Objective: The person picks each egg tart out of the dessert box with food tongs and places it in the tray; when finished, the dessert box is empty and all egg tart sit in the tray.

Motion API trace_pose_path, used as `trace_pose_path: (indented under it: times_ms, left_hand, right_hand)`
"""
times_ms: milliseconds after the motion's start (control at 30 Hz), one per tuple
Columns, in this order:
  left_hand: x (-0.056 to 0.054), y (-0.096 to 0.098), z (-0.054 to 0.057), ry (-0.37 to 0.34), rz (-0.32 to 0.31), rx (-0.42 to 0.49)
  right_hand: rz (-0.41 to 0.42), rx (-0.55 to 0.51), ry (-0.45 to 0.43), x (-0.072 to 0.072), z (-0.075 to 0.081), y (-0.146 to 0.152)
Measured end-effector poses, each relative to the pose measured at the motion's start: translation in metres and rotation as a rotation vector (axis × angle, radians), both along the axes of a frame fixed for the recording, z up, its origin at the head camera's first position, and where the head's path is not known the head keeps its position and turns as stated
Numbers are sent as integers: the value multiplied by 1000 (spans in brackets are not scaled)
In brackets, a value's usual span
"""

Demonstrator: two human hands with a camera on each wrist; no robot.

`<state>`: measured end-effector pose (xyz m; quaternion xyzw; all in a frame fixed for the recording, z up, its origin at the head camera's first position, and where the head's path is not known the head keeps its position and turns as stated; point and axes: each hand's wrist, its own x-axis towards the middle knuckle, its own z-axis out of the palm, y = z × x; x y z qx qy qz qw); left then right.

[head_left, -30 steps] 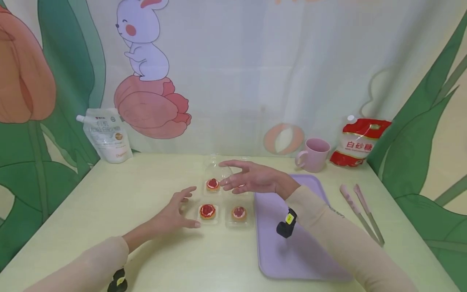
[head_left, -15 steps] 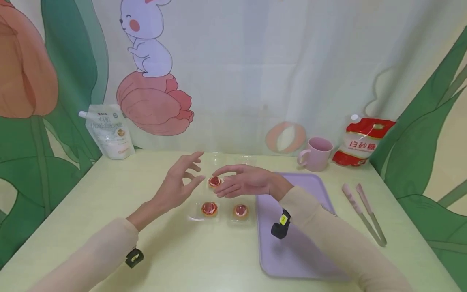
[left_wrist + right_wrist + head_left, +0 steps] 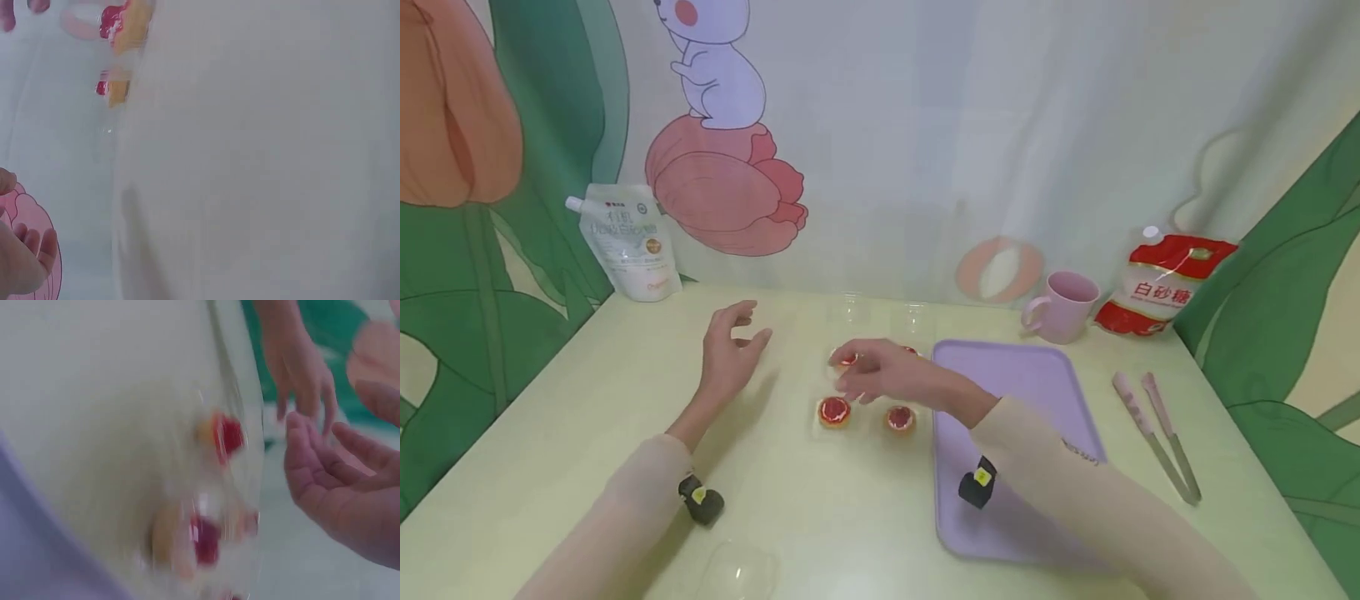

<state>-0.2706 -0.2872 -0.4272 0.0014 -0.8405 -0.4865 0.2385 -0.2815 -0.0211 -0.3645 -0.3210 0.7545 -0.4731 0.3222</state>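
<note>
My left hand (image 3: 728, 350) is raised over the left part of the table, fingers loosely bent and holding nothing. Over the little tarts hovers my right hand (image 3: 887, 371), its fingers bent and also without anything in them. A red-topped tart (image 3: 834, 412) and a darker-topped tart (image 3: 900, 419) sit in clear plastic boxes in the front row. Behind them, two more tarts are partly covered by the right hand in the head view; one tart (image 3: 910, 350) peeks past its back. In the right wrist view, the right fingers (image 3: 307, 450) are apart from the blurred tarts (image 3: 206, 540).
A purple tray (image 3: 1011, 533) lies to the right under the right forearm. Tongs (image 3: 1157, 437) lie beyond it. A pink mug (image 3: 1063, 308), a red sugar bag (image 3: 1165, 283) and a white pouch (image 3: 632, 242) stand at the back. A clear plastic piece (image 3: 737, 573) shows at the front.
My left hand has gone up and away to the left from the boxes. The right hand stays over the tarts, fingers more bent. The head view has tilted down slightly.
</note>
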Motion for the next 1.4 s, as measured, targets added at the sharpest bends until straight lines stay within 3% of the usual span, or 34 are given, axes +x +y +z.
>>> trace_pose_path:
  times_ms: [167,267,400,500,600,700,1000,1400]
  left_hand:
    - [-3,-1,9,-14,20,-5]
    - [-5,-2,11,-29,32,-3]
    - [-7,-7,8,-30,53,16]
    - [-9,-11,8,-25,68,18]
    - [-9,-12,8,-34,77,21]
    - [-9,-12,7,-47,79,30]
    - [-14,-13,10,-26,83,9]
    - [-11,-15,14,-42,77,-2]
  right_hand:
    - [357,238,410,61,4,-24]
    - [533,318,586,92,1,-37]
    - [658,335,756,124,-14,-50]
    - [702,311,852,138,-27,-57]
    - [720,299,937,147,-36,-61]
    - [718,315,969,153,-41,-64]
    - [673,348,853,155,-53,-69]
    - [697,243,1010,151,-55,-75]
